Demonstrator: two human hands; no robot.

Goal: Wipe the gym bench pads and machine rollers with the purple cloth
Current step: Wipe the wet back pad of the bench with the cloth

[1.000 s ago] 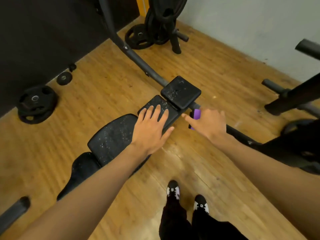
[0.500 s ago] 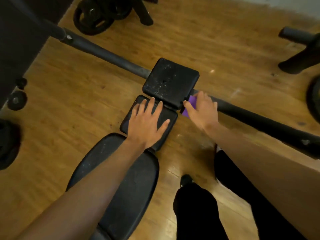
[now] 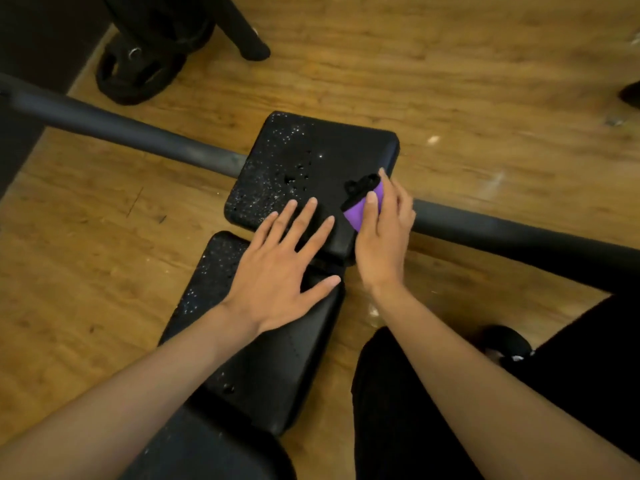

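This is looking like a gym, most likely its weights corner. Two black cushioned vinyl pads are lying end to end on a machine frame, a square pad [image 3: 325, 150] farther off and a longer pad [image 3: 277, 368] nearer. A thick dark steel tube [image 3: 121, 128] is running across the view and passing beneath the square pad. Black weight plates [image 3: 138, 74] with cut-out holes are leaning stacked at the upper left, just beside the black capped leg [image 3: 247, 39] of some stand. A wood-look floor [image 3: 450, 81] is stretching under all of it. White specks [image 3: 266, 174] and droplets are dotting the left parts of both pads.
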